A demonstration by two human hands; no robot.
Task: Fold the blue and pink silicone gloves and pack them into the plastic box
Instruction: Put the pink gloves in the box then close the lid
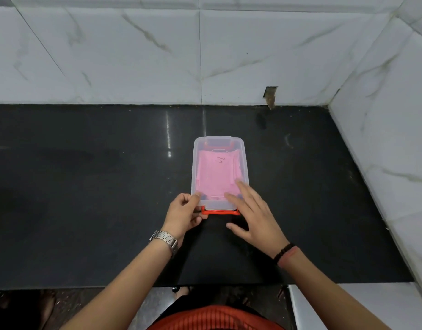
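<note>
A clear plastic box [196, 163] with its lid on stands on the black counter, a red latch [220, 212] at its near end. Through the lid I see a folded pink glove [217, 172] filling the inside; no blue glove shows. My left hand [185, 214] pinches the box's near left corner, thumb on the lid. My right hand [255, 216] lies flat with spread fingers on the near right part of the lid, thumb off the box over the counter.
The black counter [86, 198] runs to a marble-tiled wall [133, 55] behind and a side wall [383, 139] at right. A chipped hole [270, 95] marks the back wall's base. The counter's front edge is close to my body.
</note>
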